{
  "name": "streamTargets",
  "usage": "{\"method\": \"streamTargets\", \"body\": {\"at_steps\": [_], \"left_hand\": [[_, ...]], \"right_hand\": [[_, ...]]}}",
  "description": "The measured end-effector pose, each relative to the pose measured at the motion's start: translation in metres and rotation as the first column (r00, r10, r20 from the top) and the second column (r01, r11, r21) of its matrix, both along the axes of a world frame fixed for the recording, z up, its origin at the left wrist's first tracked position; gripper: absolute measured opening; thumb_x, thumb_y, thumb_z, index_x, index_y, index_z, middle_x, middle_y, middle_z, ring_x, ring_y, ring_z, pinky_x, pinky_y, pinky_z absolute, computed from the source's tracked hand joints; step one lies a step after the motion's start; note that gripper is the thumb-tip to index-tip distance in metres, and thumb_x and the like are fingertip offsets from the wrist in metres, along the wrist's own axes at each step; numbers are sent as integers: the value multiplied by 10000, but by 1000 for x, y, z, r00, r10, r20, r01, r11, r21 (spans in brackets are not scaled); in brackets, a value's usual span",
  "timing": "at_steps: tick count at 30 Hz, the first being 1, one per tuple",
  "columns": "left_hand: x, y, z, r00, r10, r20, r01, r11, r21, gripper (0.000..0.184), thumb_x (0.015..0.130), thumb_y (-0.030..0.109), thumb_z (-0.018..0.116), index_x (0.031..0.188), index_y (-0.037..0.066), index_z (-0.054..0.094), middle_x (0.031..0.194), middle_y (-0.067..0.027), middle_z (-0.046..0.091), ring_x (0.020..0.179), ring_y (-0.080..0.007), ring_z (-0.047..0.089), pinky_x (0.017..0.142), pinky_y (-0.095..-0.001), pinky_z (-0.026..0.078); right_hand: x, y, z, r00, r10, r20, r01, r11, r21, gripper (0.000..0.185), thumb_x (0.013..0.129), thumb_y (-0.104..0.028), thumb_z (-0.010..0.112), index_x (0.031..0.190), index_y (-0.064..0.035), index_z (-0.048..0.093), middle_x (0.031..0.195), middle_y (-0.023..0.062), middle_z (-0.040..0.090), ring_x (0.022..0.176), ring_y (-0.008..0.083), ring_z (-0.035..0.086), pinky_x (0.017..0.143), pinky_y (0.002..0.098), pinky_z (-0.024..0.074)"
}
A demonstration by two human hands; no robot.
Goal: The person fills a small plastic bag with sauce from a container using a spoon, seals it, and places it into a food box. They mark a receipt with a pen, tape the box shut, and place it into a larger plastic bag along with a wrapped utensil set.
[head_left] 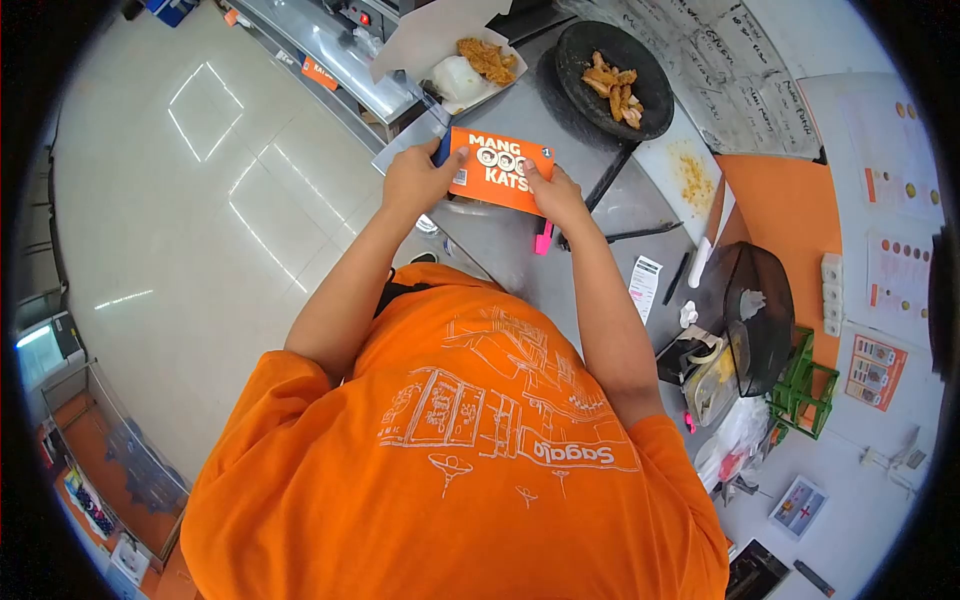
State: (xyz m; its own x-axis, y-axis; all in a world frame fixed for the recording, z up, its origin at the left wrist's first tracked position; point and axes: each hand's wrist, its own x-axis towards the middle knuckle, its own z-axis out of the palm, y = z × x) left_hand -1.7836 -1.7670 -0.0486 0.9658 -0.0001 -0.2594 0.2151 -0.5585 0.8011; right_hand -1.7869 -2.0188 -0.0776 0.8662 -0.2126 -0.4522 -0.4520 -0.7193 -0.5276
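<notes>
My left hand grips the left end of an orange card sleeve printed "MANG KATSU", thumb on its face. On the opposite end, my right hand pinches the same sleeve, so it is held flat between both hands above the steel counter's edge. Just beyond it stands an open white takeout box with a mound of rice and a breaded fried cutlet. A dark stone mortar at its right contains strips of fried meat.
A white cutting board with crumbs lies at right, a white-handled knife by its near end. Closer are a receipt, a pink marker, a black mesh basket and a green rack. Tiled floor stretches left.
</notes>
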Motion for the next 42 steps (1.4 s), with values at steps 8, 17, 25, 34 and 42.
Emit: {"method": "streamTargets", "body": {"at_steps": [8,17,25,34,42], "left_hand": [[-7,-9,-32,997,23,74,-29,996,81,675,966,533,589,1311,-43,649,966,-274,737,861,-406,723,836,-456,561],[-12,-3,-64,890,-78,450,25,992,124,759,946,526,643,1437,-42,535,1556,-273,434,1421,-431,404,1153,-476,368],[18,17,-30,473,-705,529,501,709,497,800,782,581,785,1403,106,614,1547,-176,490,1476,-405,387,1216,-489,327],[36,15,-35,316,-868,384,468,494,733,750,867,623,667,1415,115,597,1477,-209,547,1375,-433,513,1172,-467,399],[34,15,-31,218,-900,378,476,436,764,564,957,537,590,1462,288,570,1501,-249,502,1335,-500,526,1117,-510,454]], "right_hand": [[-2,0,4,996,74,45,-76,997,31,814,1006,-646,459,1371,78,528,1344,341,578,1317,517,474,1145,517,327],[-16,-6,-7,969,154,194,-134,985,-110,897,1015,-602,467,1595,43,238,1582,304,357,1442,505,337,1198,546,267],[-20,-39,25,530,787,317,-702,616,-356,831,869,-421,757,1577,-154,413,1653,191,318,1527,427,275,1225,517,260],[-13,-41,19,477,817,325,-707,576,-411,737,904,-406,735,1542,-154,465,1652,151,333,1513,382,328,1171,437,402],[-21,-31,39,441,894,77,-734,409,-541,583,1038,-361,545,1590,-269,380,1677,164,260,1543,404,248,1075,466,515]]}}
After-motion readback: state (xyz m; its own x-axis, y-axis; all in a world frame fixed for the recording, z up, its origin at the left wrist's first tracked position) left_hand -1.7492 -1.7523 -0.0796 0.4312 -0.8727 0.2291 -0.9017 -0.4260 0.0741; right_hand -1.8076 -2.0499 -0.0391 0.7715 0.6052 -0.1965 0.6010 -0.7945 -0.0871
